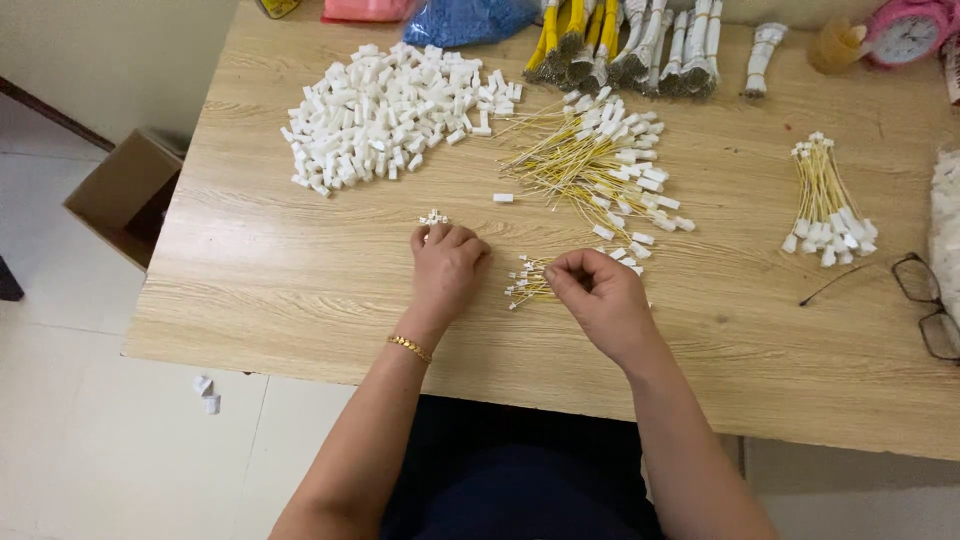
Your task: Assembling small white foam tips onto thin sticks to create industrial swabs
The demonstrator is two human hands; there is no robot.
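- The left hand [445,262] rests knuckles-down on the surface [300,290], fingers curled shut just below a small white connector [433,217]; whether it grips anything I cannot tell.
- The right hand [598,295] pinches a small bunch of yellow wires [528,282] with white tips.
- Done, by my judgement: one tidy bundle of fitted wires [828,205] lies well to the right.
- Left: a loose heap of yellow wires [595,165] and a large pile of white housings [390,110], so most work seems ahead.
- Bound wire coils [630,45] line the far edge, with a pink clock [908,30]; spectacles [925,300] lie right.
- The surface is pale wood; a cardboard box [125,195] stands on the tiled floor [100,440].
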